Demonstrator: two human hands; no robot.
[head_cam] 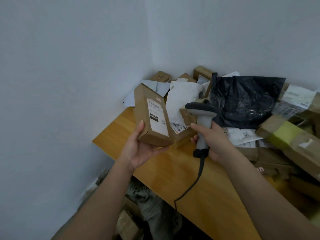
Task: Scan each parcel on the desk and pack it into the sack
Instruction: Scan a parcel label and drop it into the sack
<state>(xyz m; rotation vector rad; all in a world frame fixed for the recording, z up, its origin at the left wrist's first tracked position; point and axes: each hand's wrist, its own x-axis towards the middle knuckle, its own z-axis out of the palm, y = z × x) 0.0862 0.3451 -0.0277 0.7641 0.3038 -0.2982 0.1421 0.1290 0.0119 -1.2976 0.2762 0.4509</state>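
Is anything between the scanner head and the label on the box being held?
Nothing visible. The right hand holds the scanner beside the cardboard box in the left hand, label facing up; open air between them.

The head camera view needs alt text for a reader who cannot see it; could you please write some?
A person's left hand holds up a labelled cardboard box while the right hand grips a corded barcode scanner beside it. Behind, a wooden desk is piled with parcels and a black plastic bag.

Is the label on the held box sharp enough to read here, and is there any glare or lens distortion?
Head view: the cardboard box label is soft, its print unreadable; sheen on the black plastic bag and wooden desk; wide-angle bending at the edges; dim, even light.
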